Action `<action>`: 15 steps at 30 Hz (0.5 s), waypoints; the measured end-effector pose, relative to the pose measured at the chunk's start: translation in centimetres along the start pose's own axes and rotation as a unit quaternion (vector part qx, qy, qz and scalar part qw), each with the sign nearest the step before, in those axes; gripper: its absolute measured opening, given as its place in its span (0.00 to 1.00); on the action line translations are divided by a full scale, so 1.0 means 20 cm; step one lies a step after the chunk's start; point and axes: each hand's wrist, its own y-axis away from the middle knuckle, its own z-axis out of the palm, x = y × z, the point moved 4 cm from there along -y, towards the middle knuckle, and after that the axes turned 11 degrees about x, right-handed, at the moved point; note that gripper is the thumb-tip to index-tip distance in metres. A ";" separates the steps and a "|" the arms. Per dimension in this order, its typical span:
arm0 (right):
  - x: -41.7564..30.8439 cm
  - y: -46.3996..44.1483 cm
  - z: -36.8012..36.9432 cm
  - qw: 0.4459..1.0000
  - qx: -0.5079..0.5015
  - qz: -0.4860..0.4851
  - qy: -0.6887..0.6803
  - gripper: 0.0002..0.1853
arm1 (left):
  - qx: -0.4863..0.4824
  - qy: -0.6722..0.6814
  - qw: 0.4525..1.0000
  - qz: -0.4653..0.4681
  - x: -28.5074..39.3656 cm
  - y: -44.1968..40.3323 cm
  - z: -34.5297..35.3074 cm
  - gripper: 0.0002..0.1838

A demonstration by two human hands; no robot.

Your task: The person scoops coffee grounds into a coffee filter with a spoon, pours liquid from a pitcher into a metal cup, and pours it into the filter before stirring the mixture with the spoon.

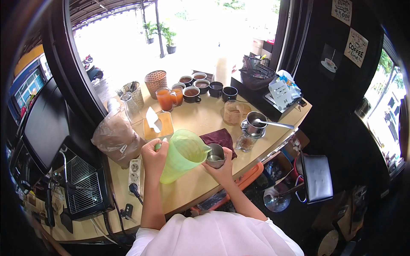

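Observation:
My left hand (154,154) is wrapped round the handle of a pale green plastic pitcher (179,158), which is tilted to the right. Its spout meets the rim of a small metal cup (215,156). Fingers of my right hand (222,167) close round that cup from the right and below. Whether liquid is flowing is too small to tell. A dark maroon cloth (224,140) lies just behind the cup. To its right a metal drip filter (255,123) with a spoon (277,124) across it sits on a glass (245,142).
Several dark cups (191,94) and glass mugs of orange drink (165,100) stand at the back. A tissue box (164,126), plastic bag (117,136) and power strip (134,175) are at left. A clear round container (233,112) stands behind the cloth.

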 end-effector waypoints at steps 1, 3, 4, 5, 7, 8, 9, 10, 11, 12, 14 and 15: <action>0.00 0.00 0.00 1.000 0.002 -0.004 -0.001 0.42 | -0.001 -0.001 1.000 0.002 0.00 0.00 0.00 0.17; 0.00 0.00 0.00 1.000 0.002 -0.007 -0.001 0.42 | -0.002 -0.005 1.000 0.002 0.00 0.00 0.00 0.17; 0.01 0.00 0.00 1.000 0.002 -0.009 -0.001 0.41 | -0.003 -0.008 1.000 0.002 0.01 0.00 0.01 0.18; 0.01 0.00 0.00 1.000 0.002 -0.010 0.000 0.41 | -0.005 -0.007 1.000 0.002 0.01 0.00 0.01 0.18; 0.01 0.00 0.01 1.000 0.002 -0.013 0.003 0.41 | -0.007 -0.007 1.000 0.003 0.00 0.00 0.01 0.18; 0.02 0.00 0.01 1.000 0.002 -0.013 0.002 0.41 | -0.006 -0.004 1.000 0.003 0.00 0.00 0.01 0.18; 0.02 0.00 0.01 1.000 0.002 -0.013 0.001 0.41 | -0.006 -0.002 1.000 0.004 0.00 0.00 0.01 0.18; 0.02 0.00 0.01 1.000 0.002 -0.012 0.001 0.41 | -0.005 0.000 1.000 0.004 0.00 0.00 0.02 0.18; 0.02 0.00 0.01 1.000 0.002 -0.011 0.000 0.41 | -0.005 -0.001 1.000 0.005 0.00 0.00 0.02 0.18; 0.02 0.00 0.00 1.000 0.002 -0.009 0.000 0.41 | -0.004 -0.003 1.000 0.006 0.00 -0.01 0.02 0.17; 0.02 0.00 0.01 1.000 0.002 -0.011 -0.003 0.41 | -0.004 -0.004 1.000 0.005 0.00 -0.01 0.02 0.17; 0.01 0.00 0.01 1.000 0.001 -0.013 -0.005 0.41 | -0.005 -0.004 1.000 0.004 0.00 -0.01 0.02 0.17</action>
